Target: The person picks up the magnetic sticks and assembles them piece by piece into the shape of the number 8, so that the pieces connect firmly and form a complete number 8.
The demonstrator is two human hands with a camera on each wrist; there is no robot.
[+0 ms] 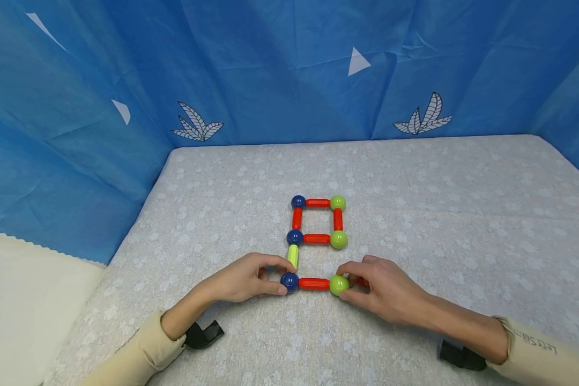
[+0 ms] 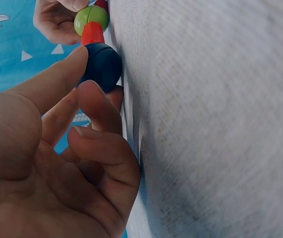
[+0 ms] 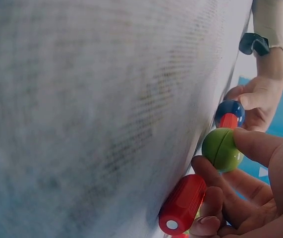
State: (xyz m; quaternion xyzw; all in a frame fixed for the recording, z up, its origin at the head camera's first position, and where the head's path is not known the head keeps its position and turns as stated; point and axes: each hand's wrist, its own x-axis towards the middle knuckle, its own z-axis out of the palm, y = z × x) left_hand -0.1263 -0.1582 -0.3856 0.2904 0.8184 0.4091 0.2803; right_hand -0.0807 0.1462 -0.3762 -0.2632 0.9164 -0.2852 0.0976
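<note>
My left hand (image 1: 251, 277) pinches a dark blue ball (image 1: 290, 282) between thumb and finger at the near left corner of a magnetic ball-and-rod figure. A red rod (image 1: 314, 284) joins this ball to a light green ball (image 1: 339, 285), which my right hand (image 1: 383, 287) pinches. In the right wrist view, a loose-ended red rod (image 3: 183, 203) sits against the right hand's lower fingers; whether they grip it I cannot tell. A yellow-green rod (image 1: 293, 256) runs from the held blue ball to another blue ball (image 1: 295, 237).
Beyond the hands, red rods (image 1: 318, 203) and balls form a square, with green balls (image 1: 338, 202) on its right side. A patterned grey cloth (image 1: 439, 214) covers the table. Blue sheeting (image 1: 289, 69) hangs behind it, and a cream surface (image 1: 24, 305) lies at the left.
</note>
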